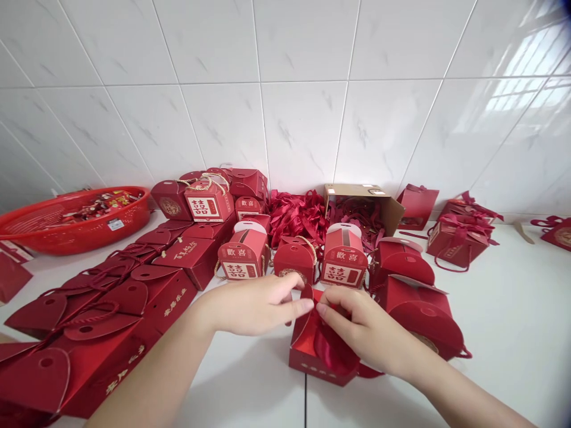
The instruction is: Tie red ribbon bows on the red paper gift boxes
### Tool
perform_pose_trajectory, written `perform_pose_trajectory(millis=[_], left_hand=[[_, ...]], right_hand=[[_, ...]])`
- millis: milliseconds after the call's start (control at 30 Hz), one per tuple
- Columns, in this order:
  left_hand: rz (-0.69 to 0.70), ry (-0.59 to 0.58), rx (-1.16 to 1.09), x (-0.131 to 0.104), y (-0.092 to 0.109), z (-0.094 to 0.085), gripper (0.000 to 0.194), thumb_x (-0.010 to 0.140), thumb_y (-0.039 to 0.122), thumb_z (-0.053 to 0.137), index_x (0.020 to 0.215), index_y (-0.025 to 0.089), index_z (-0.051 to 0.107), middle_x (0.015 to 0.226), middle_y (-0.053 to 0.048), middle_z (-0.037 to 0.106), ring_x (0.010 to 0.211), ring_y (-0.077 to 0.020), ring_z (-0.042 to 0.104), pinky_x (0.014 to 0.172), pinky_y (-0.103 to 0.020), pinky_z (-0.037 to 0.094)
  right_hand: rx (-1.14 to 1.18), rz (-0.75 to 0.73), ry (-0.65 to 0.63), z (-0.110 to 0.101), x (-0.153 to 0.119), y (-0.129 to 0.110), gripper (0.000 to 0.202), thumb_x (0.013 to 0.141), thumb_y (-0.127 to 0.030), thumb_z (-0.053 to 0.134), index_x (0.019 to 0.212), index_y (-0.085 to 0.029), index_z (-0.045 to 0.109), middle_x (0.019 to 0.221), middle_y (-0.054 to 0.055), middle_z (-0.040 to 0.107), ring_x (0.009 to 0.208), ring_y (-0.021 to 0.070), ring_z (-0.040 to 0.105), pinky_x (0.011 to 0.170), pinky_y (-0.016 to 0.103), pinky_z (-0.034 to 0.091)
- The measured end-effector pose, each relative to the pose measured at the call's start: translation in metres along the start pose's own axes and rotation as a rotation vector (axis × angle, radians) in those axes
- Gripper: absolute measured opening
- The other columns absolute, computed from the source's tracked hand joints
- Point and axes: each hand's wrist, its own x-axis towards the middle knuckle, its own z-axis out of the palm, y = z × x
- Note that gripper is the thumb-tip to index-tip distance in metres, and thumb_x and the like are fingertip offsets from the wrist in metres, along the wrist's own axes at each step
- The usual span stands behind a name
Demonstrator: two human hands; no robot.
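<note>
A red paper gift box (307, 364) stands on the white table in front of me, its top flaps raised. My left hand (267, 303) is at the box's left side, its thumb and fingers closing on the upright flap; some fingertips are hidden behind it. On the other side, my right hand (357, 318) pinches with thumb and forefinger close to the flap's edge. A shiny dark red ribbon (329, 348) runs from that pinch down over the box. The exact spot of the pinch is small and partly covered.
Finished-looking red boxes (147, 321) line the left, and several smaller ones (243, 252) stand ahead. A pile of red ribbons (297, 217) lies by an open cardboard box (395, 211). A red plastic basket (129, 223) holds wrapped sweets. More boxes (459, 238) sit right, before a tiled wall.
</note>
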Motion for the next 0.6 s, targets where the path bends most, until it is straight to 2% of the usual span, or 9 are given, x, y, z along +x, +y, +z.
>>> perform_pose_trajectory(millis=[100,200,300,400,500,600], left_hand=[[0.031,-0.053,-0.062,0.004,-0.002,-0.002,0.028,0.090,0.045,0.039,0.089,0.023,0.056,0.081,0.001,0.067,0.065,-0.0141,0.055,0.055,-0.023,0.037],[0.087,-0.008,-0.038,0.008,-0.002,-0.002,0.023,0.086,0.036,0.044,0.074,0.020,0.054,0.069,0.003,0.059,0.057,-0.0118,0.046,0.053,-0.023,0.034],[0.073,0.038,0.008,0.008,-0.007,-0.003,0.022,0.081,0.029,0.045,0.063,0.019,0.050,0.061,0.003,0.052,0.053,-0.0111,0.041,0.052,-0.024,0.031],[0.001,0.090,0.048,0.000,-0.019,-0.011,0.020,0.077,0.027,0.046,0.060,0.019,0.049,0.060,0.002,0.052,0.051,-0.0112,0.040,0.051,-0.025,0.030],[-0.128,0.143,0.115,-0.017,-0.040,-0.026,0.021,0.077,0.030,0.047,0.060,0.020,0.052,0.060,0.001,0.051,0.050,-0.0120,0.041,0.047,-0.025,0.028],[-0.259,0.195,0.132,-0.039,-0.065,-0.042,0.024,0.076,0.032,0.053,0.055,0.020,0.052,0.054,0.002,0.048,0.046,-0.0120,0.041,0.044,-0.025,0.023]], right_hand=[[-0.035,0.003,0.008,0.002,0.000,-0.001,0.027,0.093,-0.029,0.041,0.068,-0.019,0.046,0.074,0.000,0.055,0.070,0.0146,0.049,0.064,0.026,0.037],[-0.039,0.012,0.018,0.002,-0.001,-0.002,0.029,0.092,-0.029,0.042,0.065,-0.019,0.044,0.073,0.000,0.054,0.068,0.0145,0.049,0.063,0.026,0.038],[-0.012,0.013,0.033,0.000,-0.001,-0.002,0.027,0.091,-0.029,0.045,0.067,-0.019,0.051,0.074,0.001,0.058,0.069,0.0151,0.052,0.064,0.027,0.040],[0.022,0.002,0.081,-0.009,-0.002,-0.002,0.016,0.089,-0.027,0.050,0.082,-0.020,0.063,0.089,0.002,0.064,0.081,0.0164,0.058,0.069,0.027,0.044],[-0.003,-0.026,0.164,-0.027,-0.010,-0.003,0.016,0.087,-0.031,0.055,0.097,-0.026,0.066,0.104,0.002,0.063,0.087,0.0162,0.060,0.065,0.024,0.046],[-0.146,0.026,0.192,-0.049,-0.025,-0.005,0.012,0.087,-0.034,0.055,0.089,-0.027,0.065,0.094,0.000,0.065,0.078,0.0149,0.061,0.060,0.024,0.046]])
